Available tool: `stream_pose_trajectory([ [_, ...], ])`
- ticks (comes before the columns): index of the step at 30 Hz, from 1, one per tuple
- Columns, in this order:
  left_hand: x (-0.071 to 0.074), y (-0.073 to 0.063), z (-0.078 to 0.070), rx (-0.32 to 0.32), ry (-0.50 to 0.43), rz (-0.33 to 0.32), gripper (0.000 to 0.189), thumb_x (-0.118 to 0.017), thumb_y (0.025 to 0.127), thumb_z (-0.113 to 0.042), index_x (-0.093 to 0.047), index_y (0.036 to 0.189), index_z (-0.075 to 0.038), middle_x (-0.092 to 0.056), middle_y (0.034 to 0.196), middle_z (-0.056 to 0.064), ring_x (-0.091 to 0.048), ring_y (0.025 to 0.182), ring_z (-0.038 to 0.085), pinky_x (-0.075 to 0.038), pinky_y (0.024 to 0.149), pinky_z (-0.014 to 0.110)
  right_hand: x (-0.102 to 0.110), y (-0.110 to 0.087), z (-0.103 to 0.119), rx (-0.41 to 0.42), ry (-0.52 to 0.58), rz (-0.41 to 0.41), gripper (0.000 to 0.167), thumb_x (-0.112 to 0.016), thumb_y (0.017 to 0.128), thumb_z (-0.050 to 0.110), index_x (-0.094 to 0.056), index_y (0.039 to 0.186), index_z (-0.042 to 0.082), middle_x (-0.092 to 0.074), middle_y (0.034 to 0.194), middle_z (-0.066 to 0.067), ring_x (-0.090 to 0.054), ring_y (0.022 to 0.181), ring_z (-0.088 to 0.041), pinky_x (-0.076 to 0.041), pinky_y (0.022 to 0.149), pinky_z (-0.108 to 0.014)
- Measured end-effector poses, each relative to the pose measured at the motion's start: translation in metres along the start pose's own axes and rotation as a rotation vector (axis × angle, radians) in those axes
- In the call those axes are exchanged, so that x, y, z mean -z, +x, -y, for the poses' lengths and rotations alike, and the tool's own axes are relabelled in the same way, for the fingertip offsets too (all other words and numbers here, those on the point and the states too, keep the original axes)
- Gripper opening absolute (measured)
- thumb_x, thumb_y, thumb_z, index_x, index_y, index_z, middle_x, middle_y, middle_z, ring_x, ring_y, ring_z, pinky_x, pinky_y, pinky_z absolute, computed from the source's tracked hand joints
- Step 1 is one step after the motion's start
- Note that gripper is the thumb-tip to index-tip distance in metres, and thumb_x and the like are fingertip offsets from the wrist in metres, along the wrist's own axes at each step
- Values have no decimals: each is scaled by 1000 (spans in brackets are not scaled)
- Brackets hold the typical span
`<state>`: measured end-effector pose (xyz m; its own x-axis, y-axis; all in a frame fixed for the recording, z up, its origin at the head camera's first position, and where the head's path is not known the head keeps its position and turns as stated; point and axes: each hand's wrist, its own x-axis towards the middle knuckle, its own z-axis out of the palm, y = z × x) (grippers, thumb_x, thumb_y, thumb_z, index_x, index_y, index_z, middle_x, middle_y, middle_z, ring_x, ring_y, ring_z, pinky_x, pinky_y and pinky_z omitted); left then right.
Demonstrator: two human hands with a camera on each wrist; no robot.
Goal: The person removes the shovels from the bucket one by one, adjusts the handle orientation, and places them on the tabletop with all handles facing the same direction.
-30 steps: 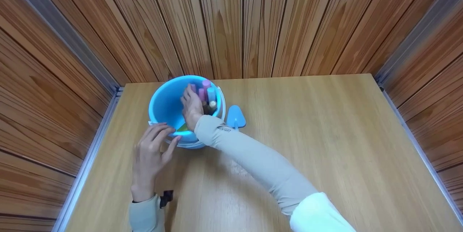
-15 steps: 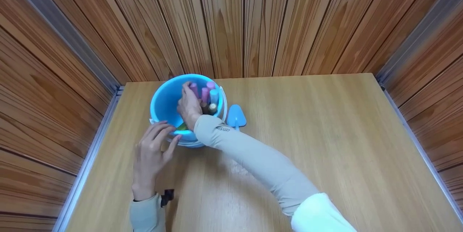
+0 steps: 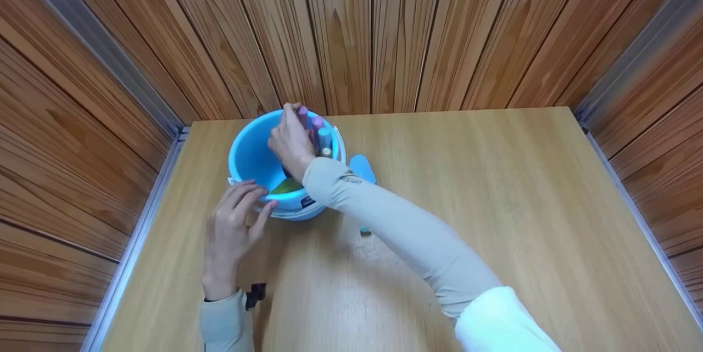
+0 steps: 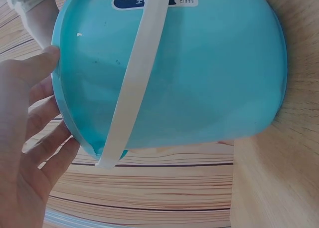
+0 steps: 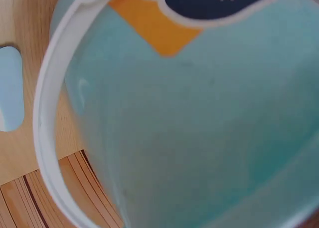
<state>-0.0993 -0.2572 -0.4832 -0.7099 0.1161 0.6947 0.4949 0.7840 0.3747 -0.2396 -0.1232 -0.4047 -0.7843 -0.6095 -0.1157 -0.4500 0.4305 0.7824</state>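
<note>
A blue bucket [image 3: 237, 160] stands upright at the table's back left. My left hand [image 3: 230, 231] holds its near-left rim, thumb outside and fingers over the edge; the left wrist view shows the bucket [image 4: 209, 73] from the side. My right hand [image 3: 291, 140] is at the top of the bucket, fingers curled against a purple rod-shaped handle [image 3: 302, 116]; what is below that handle is hidden. Beside it stand another pink-purple handle [image 3: 317, 123] and a light blue one [image 3: 324, 138]. Something green [image 3: 286, 186] lies inside, partly hidden by the wrist.
A blue toy shovel [image 3: 361, 165] lies right of the bucket, partly under my right forearm. The bucket's pale carrying handle [image 5: 47, 103] hangs down outside. A wood-panelled wall [image 3: 395, 39] rises behind the table [image 3: 494, 193], with panels on both sides.
My right hand has risen towards the bucket's back rim, and the purple handle has come up with it. More of the green thing shows. My left hand stays at the rim.
</note>
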Motion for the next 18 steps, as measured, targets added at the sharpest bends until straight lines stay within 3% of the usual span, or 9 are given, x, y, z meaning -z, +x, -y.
stream_pose_trajectory([
  [4, -1, 0, 0, 3, -5, -2, 37, -94, 83, -14, -80, 116, -8, -79, 120, 9, -73, 120, 30, -61, 99, 53, -2, -3, -10, -39, 30, -52, 37, -62, 106, 45, -74, 114, 12, -77, 107, -9, -70, 104, -32, -50, 110, -51],
  [9, -2, 1, 0, 6, -10, 3, 36, -93, 83, -15, -79, 116, -8, -79, 120, 9, -73, 120, 30, -61, 100, 53, -1, -8, -21, -84, 64, -109, 35, -64, 106, 39, -76, 117, 7, -78, 111, -14, -72, 104, -35, -54, 108, -51],
  [13, 0, 0, 0, 8, 2, 9, 35, -92, 86, -18, -80, 116, -9, -79, 118, 9, -73, 119, 28, -62, 99, 51, 2, -11, -27, -103, 125, -110, 27, -64, 106, 29, -75, 116, 7, -76, 108, -12, -71, 99, -33, -58, 103, -51],
  [18, 0, 1, -1, 13, -7, 0, 33, -91, 87, -20, -80, 116, -9, -79, 118, 8, -73, 118, 28, -63, 98, 51, 2, -18, -41, -139, 191, -103, 21, -65, 106, 20, -75, 119, 7, -74, 111, -11, -73, 104, -35, -60, 103, -54],
])
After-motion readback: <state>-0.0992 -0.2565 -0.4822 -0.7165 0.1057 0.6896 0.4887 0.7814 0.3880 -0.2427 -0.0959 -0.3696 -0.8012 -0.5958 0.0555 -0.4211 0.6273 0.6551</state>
